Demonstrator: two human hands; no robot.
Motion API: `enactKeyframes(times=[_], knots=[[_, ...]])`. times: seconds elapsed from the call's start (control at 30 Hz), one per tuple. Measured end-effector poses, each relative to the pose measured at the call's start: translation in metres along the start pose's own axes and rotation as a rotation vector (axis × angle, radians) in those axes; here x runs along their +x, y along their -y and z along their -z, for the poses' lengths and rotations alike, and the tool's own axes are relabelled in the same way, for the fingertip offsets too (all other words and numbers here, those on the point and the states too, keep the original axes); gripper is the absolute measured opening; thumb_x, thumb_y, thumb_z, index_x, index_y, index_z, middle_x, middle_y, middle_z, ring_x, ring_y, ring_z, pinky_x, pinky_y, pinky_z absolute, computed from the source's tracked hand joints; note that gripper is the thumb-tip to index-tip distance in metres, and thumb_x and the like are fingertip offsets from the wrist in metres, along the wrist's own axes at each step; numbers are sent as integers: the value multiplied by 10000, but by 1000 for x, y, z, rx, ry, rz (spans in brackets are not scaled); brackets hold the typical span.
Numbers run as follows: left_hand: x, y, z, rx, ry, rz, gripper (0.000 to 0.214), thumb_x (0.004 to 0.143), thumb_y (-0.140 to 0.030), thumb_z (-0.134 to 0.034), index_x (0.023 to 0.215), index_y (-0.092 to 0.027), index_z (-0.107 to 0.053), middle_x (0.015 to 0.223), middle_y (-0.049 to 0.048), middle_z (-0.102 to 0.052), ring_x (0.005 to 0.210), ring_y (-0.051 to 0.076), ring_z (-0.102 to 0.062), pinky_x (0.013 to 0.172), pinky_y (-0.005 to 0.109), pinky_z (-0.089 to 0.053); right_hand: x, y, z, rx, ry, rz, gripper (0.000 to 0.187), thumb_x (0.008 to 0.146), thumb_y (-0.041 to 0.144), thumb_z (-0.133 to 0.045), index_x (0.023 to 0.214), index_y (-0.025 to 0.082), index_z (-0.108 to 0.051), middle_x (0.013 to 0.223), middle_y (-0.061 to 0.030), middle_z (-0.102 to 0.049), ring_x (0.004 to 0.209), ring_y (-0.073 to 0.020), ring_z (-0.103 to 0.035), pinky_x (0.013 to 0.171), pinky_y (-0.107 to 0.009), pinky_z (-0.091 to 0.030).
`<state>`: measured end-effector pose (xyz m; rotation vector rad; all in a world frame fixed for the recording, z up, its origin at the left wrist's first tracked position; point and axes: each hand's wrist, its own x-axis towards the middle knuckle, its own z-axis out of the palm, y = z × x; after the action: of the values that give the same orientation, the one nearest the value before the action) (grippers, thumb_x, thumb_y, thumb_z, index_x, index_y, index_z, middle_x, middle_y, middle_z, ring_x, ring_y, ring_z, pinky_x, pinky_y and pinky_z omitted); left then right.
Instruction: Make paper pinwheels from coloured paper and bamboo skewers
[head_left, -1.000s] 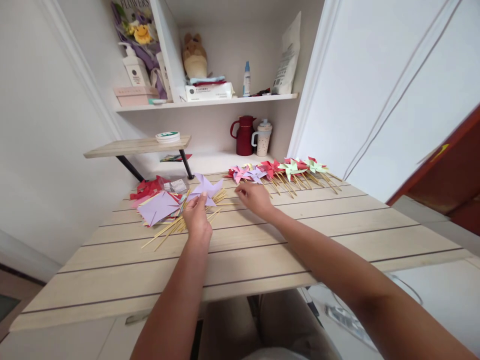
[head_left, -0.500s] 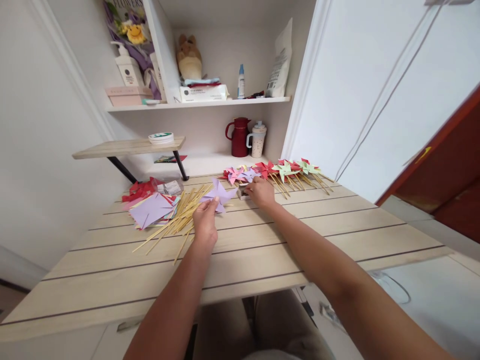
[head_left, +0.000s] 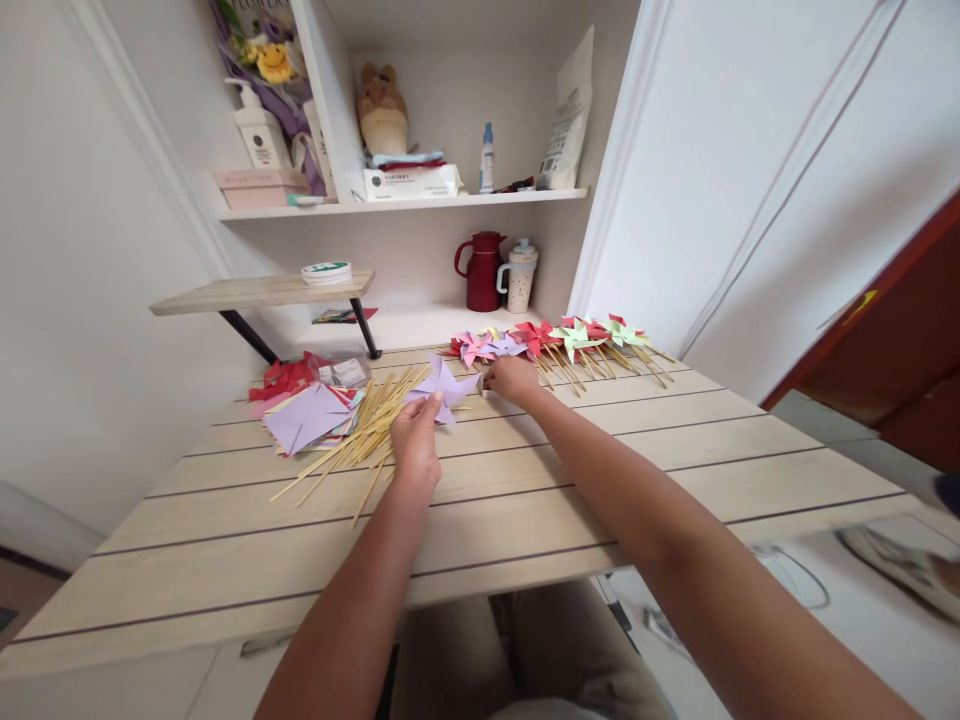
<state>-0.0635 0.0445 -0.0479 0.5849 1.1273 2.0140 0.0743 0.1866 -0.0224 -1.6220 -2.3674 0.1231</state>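
Observation:
My left hand point(head_left: 416, 440) pinches a folded purple paper pinwheel point(head_left: 445, 385) just above the wooden table point(head_left: 525, 480). My right hand point(head_left: 511, 379) rests curled on the table just right of the pinwheel, fingers closed over a small box that is mostly hidden. A loose pile of thin wooden sticks point(head_left: 360, 430) lies left of my left hand. Beyond it sits a stack of coloured paper squares point(head_left: 307, 415), purple on top.
A row of finished pinwheels on sticks point(head_left: 570, 340) lies along the table's far edge. A red jug point(head_left: 482, 271) and a spotted cup point(head_left: 517, 277) stand behind. A small side shelf point(head_left: 262, 293) and upper shelves hold bottles and boxes. White doors stand on the right.
My left hand carried the purple pinwheel rightward, away from the paper stack. My right hand drew in from the finished pinwheels and closed over the small box beside it.

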Motion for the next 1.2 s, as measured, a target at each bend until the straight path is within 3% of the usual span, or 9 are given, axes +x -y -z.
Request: enactKeyframes(times=[0.13, 0.37, 0.53, 0.7, 0.8, 0.93, 1.2], knots=[[-2, -2, -1, 4, 10, 0, 341, 531, -345, -926, 749, -154, -747, 796, 40, -736, 755, 148, -649, 758, 276, -489, 6, -4, 3, 66, 7, 0, 139, 822, 313, -737, 894, 228, -820, 988, -79, -785, 932, -220, -697, 718, -256, -462], [-4, -2, -1, 21, 42, 4, 319, 554, -346, -915, 732, -146, -740, 774, 40, -729, 732, 142, -651, 731, 267, -476, 3, -30, 4, 232, -81, -25, 228, 886, 361, -657, 841, 176, -782, 807, -66, -748, 744, -172, -658, 604, -243, -417], [-5, 0, -2, 44, 62, 6, 317, 552, -357, -916, 715, -149, -741, 779, 47, -737, 723, 140, -642, 727, 268, -477, 1, -34, 1, 307, -128, -5, 213, 878, 324, -648, 812, 159, -766, 711, -48, -706, 698, -166, -617, 611, -245, -403], [-4, 1, -1, 71, 39, 6, 325, 556, -364, -917, 734, -150, -750, 775, 45, -736, 721, 138, -635, 717, 264, -470, -11, -32, 12, 342, -160, 93, 220, 887, 312, -632, 831, 153, -773, 903, -79, -716, 789, -181, -609, 695, -269, -415], [-3, 2, -1, 67, 40, -11, 331, 553, -367, -916, 737, -148, -751, 766, 42, -733, 697, 129, -619, 684, 253, -457, -32, -32, 15, 362, -113, 196, 174, 873, 288, -660, 841, 172, -786, 975, -74, -708, 858, -187, -606, 739, -270, -418], [-2, 4, -1, 71, 52, -23, 344, 536, -381, -920, 715, -147, -743, 765, 50, -732, 692, 132, -620, 663, 250, -454, -61, -32, 6, 399, 28, 304, 98, 810, 202, -720, 733, 197, -780, 853, -32, -711, 812, -164, -615, 727, -244, -425], [-2, 7, 0, 133, 71, -18, 395, 522, -437, -929, 721, -151, -744, 754, 55, -725, 696, 145, -621, 651, 252, -466, -72, -36, -10, 506, 68, 261, 93, 783, 248, -746, 722, 178, -742, 749, -14, -699, 684, -144, -573, 633, -242, -378]])
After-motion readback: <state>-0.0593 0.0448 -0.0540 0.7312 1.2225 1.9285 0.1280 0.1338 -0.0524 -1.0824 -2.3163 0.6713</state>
